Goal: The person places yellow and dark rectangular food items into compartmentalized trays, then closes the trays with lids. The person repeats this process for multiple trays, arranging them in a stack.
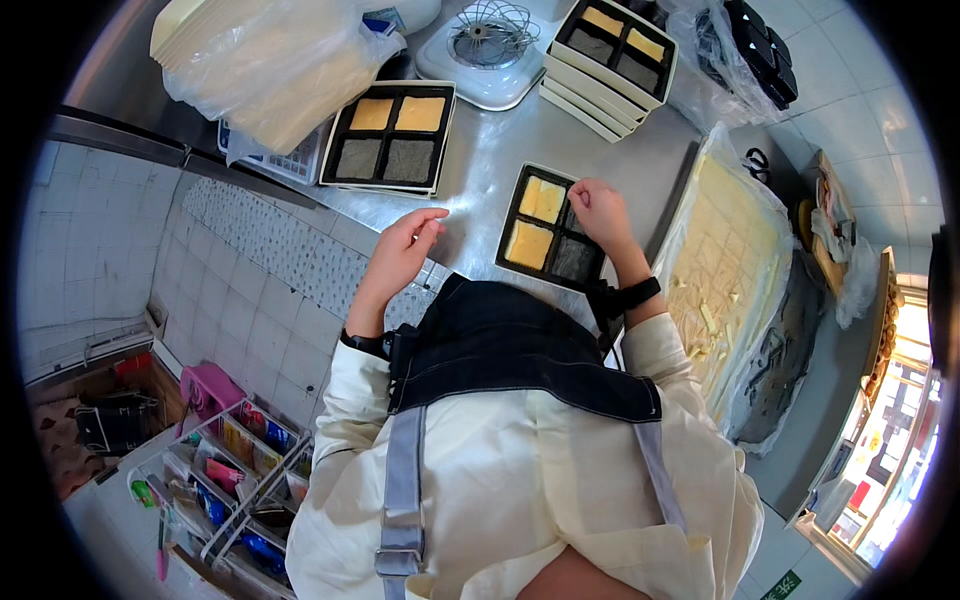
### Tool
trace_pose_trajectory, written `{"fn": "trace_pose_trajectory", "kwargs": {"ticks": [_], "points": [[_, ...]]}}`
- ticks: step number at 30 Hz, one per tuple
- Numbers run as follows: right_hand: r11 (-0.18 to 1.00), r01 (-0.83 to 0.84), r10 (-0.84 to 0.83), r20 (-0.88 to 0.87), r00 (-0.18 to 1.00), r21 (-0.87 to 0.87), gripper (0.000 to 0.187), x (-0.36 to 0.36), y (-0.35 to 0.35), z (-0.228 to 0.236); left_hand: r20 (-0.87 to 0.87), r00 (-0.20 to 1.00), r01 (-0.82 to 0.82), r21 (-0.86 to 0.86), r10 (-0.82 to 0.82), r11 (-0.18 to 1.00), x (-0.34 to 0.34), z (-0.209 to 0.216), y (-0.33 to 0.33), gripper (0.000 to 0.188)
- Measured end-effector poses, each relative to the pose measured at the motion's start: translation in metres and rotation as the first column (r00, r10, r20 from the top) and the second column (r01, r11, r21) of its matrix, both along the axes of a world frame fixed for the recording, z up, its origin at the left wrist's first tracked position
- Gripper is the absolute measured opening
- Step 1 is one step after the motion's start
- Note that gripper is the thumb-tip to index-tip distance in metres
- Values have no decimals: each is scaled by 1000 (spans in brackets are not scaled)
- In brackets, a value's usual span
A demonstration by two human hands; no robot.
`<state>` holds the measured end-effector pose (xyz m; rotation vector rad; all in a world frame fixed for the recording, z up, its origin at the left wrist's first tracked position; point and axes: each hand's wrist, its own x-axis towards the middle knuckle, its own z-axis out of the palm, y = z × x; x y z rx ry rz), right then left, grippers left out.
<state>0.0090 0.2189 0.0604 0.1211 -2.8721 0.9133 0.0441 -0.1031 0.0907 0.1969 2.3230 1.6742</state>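
A box with a black four-compartment tray [533, 223] sits at the table's near edge. Yellow cake-like squares [528, 245] fill its two left compartments. The far one carries paler bits on top; dark grey squares [573, 260] show in the right compartments. Above the tray's far right compartment, my right hand [600, 212] is closed in a pinch, and whatever its fingertips hold is hidden. My left hand [405, 245] hovers left of the tray by the table edge, its fingers loosely stretched and nothing in them.
Another filled box [390, 135] stands back left beside plastic-wrapped sheets [270, 75]. A white scale [485, 70] bears a wire whisk [490, 30]. Stacked boxes [605, 75] rise at the back right. A plastic-lined pale-yellow slab [720, 250] with loose pieces lies to the right.
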Motion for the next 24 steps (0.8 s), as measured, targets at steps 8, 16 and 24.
{"fn": "trace_pose_trajectory", "kwargs": {"ticks": [8,16,24], "points": [[831,-267,304,4,953,487,7,-3,-12,-4,33,998,44,7,-44,999,16,-6,11,25],[650,-286,224,182,958,705,7,-6,-33,-3,-18,1000,-4,5,4,1000,19,-11,1,24],[799,-186,211,23,977,572,8,-10,-11,-18,-5,996,-85,40,85,996,21,-13,-15,24]]}}
